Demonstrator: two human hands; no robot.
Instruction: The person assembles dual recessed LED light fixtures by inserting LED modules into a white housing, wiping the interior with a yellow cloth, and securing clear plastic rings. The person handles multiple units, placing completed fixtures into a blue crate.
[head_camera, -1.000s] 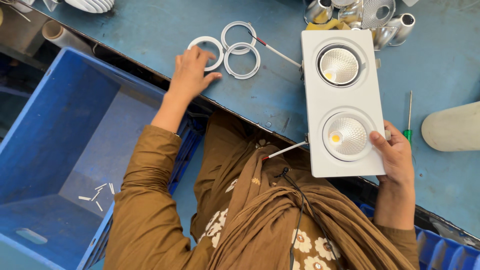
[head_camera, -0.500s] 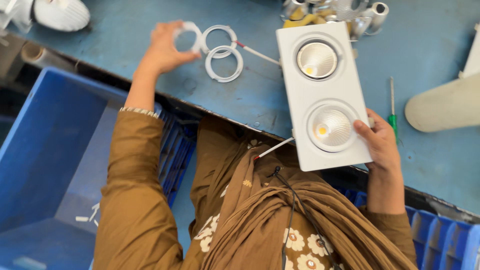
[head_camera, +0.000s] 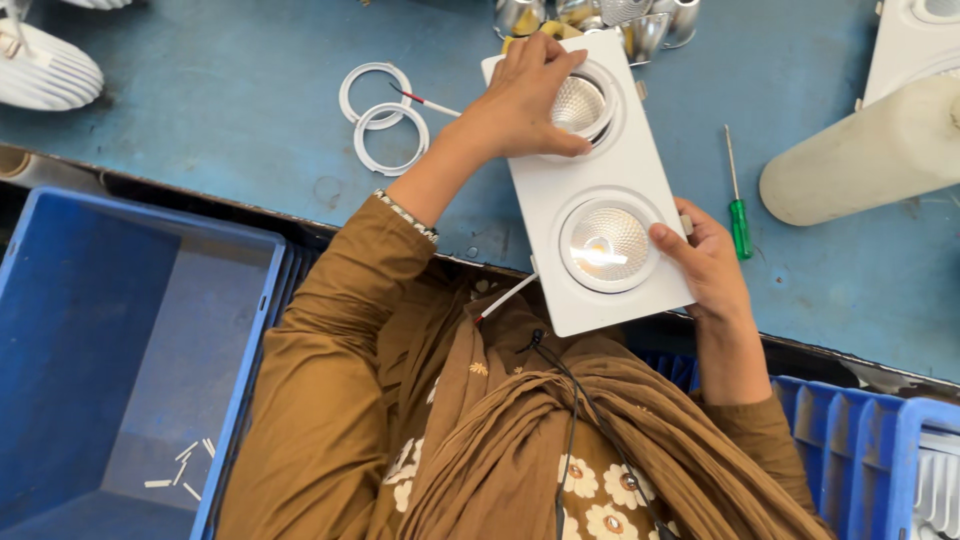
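A white rectangular twin downlight fixture (head_camera: 600, 165) lies tilted over the near edge of the blue table (head_camera: 220, 120). My left hand (head_camera: 525, 100) is curled over its upper lamp and appears to press a thin white ring onto that opening; the ring is mostly hidden under my fingers. My right hand (head_camera: 705, 265) grips the fixture's lower right edge beside the lower lamp (head_camera: 605, 243). Two more white rings (head_camera: 392, 170) lie to the left of the fixture, with a thin red and white wire running past them.
A green-handled screwdriver (head_camera: 740, 228) lies right of the fixture, beside a cream cylinder (head_camera: 860, 160). Shiny metal reflectors (head_camera: 640, 25) sit at the table's far edge and a ribbed white part (head_camera: 45, 65) far left. Blue crates stand lower left (head_camera: 120, 330) and lower right (head_camera: 860, 440).
My left hand lifted one white ring from the group of three and carried it right onto the fixture's upper lamp. My right hand kept hold of the fixture.
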